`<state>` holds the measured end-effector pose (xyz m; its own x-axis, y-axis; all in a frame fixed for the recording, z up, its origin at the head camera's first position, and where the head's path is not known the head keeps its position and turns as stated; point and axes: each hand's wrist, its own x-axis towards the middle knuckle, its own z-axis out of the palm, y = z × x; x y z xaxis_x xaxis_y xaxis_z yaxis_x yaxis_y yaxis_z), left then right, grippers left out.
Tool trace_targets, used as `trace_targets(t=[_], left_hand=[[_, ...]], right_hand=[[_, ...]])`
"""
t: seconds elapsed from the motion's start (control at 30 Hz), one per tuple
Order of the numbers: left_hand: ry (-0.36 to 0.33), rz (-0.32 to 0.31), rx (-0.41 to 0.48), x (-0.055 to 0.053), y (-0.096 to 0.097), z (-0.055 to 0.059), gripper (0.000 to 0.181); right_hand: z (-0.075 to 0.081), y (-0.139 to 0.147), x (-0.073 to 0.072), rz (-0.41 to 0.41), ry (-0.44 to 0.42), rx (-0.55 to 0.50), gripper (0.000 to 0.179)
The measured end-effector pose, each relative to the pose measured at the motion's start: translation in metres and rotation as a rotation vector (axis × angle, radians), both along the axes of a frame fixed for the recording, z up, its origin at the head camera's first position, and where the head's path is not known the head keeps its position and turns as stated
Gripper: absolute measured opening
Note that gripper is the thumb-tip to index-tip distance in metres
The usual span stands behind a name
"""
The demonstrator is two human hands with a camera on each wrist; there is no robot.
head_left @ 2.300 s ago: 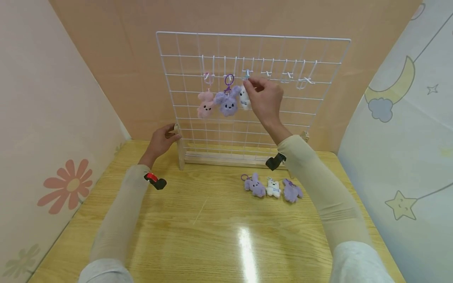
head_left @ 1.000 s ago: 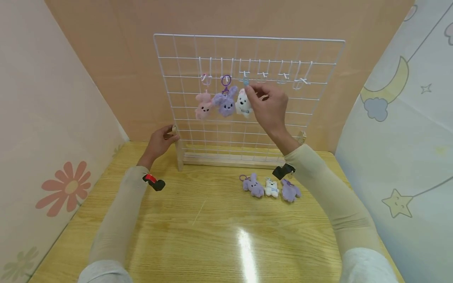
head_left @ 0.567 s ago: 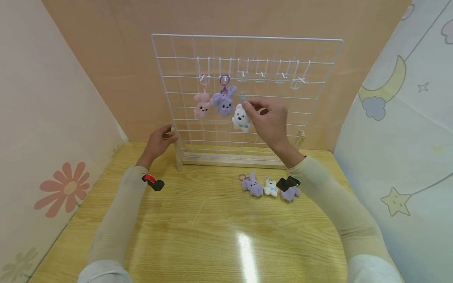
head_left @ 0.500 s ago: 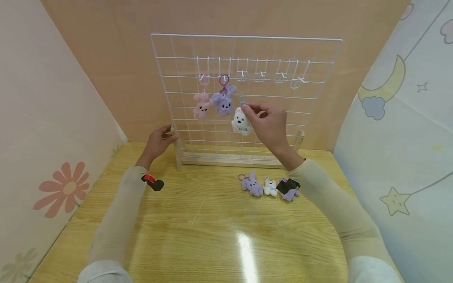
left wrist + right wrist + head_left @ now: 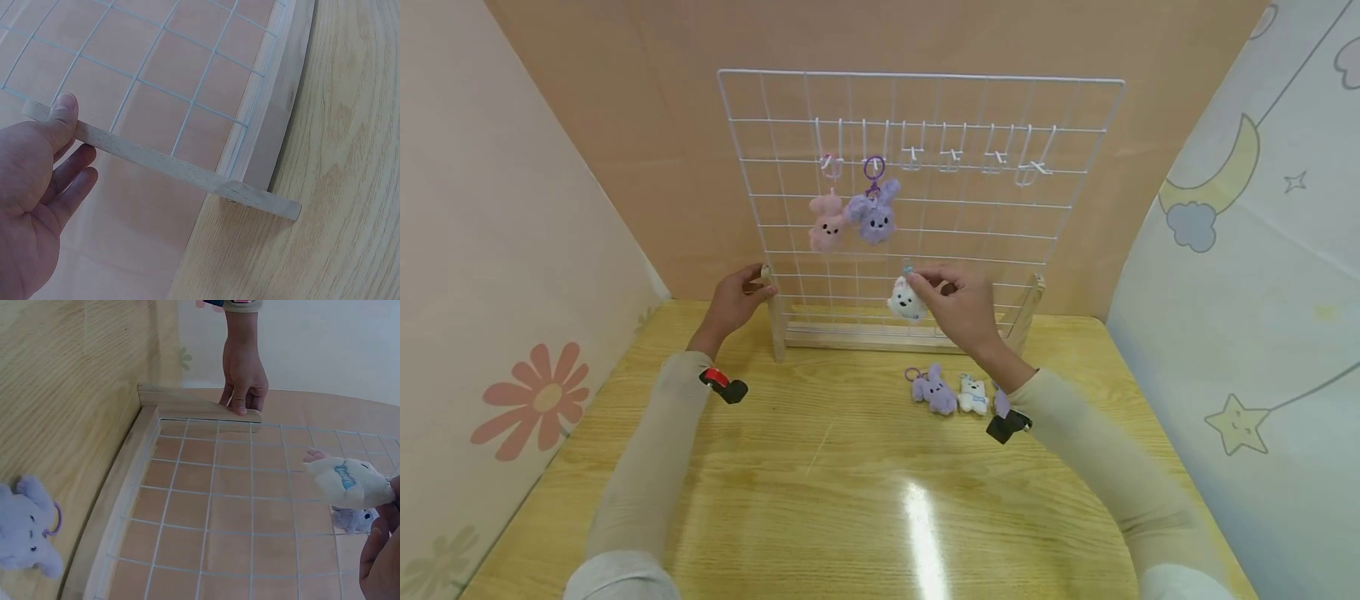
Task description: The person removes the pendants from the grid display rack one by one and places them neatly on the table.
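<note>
My right hand point(image 5: 958, 304) pinches a white plush bear keychain point(image 5: 907, 300) at its blue clasp. It hangs in front of the lower part of a white wire grid rack point(image 5: 921, 78), off the hooks. The right wrist view shows the same plush keychain point(image 5: 347, 481) side-on, with blue marking on its belly. My left hand point(image 5: 733, 302) grips the top of the rack's left wooden post point(image 5: 169, 164), thumb on one side and fingers behind. A pink plush keychain point(image 5: 827, 225) and a purple bunny keychain point(image 5: 874, 218) hang from the two leftmost hooks.
On the wooden table point(image 5: 820, 500), before the rack, lie a purple plush keychain point(image 5: 936, 392), a white one point(image 5: 973, 395) and another purple one point(image 5: 1001, 403), partly hidden by the right wrist camera. Several white hooks point(image 5: 953, 156) to the right hold nothing.
The white plush keychain came off the third hook and moved down in my right hand to the rack's lower part. My left hand stayed on the post.
</note>
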<state>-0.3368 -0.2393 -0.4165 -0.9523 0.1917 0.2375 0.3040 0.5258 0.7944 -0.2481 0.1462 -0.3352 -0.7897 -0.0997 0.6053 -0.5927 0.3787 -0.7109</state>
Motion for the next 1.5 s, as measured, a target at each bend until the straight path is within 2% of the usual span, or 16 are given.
trace_targets(t=[0.43, 0.87, 1.2, 1.5], left_hand=[[-0.005, 0.003, -0.001, 0.0, 0.0, 0.001, 0.063], [-0.007, 0.002, -0.003, -0.001, 0.0, 0.0, 0.064], [-0.003, 0.004, -0.007, 0.001, 0.001, 0.003, 0.063], [0.0, 0.0, 0.007, 0.001, 0.0, 0.001, 0.063]], right_hand=[[-0.047, 0.003, 0.01, 0.025, -0.165, 0.02, 0.016], [-0.092, 0.003, 0.016, 0.059, -0.222, 0.012, 0.02], [-0.113, -0.002, 0.024, 0.068, -0.232, 0.041, 0.016], [-0.136, -0.004, 0.036, 0.079, -0.318, 0.091, 0.019]])
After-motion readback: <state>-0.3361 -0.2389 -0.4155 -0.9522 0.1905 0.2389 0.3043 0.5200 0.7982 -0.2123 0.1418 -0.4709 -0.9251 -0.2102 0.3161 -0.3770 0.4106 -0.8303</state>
